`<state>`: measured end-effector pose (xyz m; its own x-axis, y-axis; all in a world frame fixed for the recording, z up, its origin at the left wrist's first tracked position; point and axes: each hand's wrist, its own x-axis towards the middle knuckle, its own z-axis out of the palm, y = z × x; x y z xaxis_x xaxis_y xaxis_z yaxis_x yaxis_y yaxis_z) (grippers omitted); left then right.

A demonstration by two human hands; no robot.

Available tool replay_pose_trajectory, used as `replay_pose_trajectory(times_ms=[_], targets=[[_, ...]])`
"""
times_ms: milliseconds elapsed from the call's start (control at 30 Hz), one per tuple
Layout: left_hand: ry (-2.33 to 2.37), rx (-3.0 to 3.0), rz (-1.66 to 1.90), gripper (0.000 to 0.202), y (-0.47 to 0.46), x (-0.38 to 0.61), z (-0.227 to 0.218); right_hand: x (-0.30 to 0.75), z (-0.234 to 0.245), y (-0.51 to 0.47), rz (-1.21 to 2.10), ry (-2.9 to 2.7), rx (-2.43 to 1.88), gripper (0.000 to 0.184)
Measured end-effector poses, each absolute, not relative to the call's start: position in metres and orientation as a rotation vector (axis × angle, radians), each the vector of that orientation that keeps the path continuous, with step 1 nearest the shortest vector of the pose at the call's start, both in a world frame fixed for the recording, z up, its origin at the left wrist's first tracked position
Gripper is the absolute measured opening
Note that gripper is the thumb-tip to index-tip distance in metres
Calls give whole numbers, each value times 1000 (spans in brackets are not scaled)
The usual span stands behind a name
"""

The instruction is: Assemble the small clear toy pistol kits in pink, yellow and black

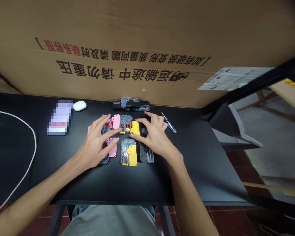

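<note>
Small plastic gadgets lie in two rows on the black desk (201,157). My left hand (98,142) rests with fingers spread over the pink pieces (116,122), covering part of them; its fingertips reach toward the clear and yellow piece (126,124) in the back row. My right hand (154,134) is also spread, fingers arched, over a dark piece (146,154); its thumb touches the yellow part (135,127). In front, between the hands, lies a yellow and clear piece (129,151). Neither hand grips anything.
Behind the rows sit a black and clear gadget stack (131,103), a white earbud case (79,105), a blurred phone-like object (60,117) and a small screwdriver (168,122). A white cable (27,164) curves at left. A big printed cardboard box (127,49) walls the back.
</note>
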<state>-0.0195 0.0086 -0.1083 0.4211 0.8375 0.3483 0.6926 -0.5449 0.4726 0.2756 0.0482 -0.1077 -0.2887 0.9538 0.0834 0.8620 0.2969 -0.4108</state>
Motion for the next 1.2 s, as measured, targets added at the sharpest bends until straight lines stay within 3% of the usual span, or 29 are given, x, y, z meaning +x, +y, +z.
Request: replay_pose_trajectory(times_ms=[333, 933, 1067, 1200], targets=[[1314, 2482, 630, 44, 7, -18, -109, 274, -108, 47, 411, -2246, -1634, 75], [1319, 2472, 614, 45, 6, -18, -110, 274, -105, 46, 421, -2204, -1627, 79], [1296, 2468, 695, 43, 6, -18, -108, 273, -100, 44, 399, -2169, -1594, 74], [1153, 2501, 885, 44, 4, -16, -99, 270, -95, 44, 342, -2108, -1603, 57]])
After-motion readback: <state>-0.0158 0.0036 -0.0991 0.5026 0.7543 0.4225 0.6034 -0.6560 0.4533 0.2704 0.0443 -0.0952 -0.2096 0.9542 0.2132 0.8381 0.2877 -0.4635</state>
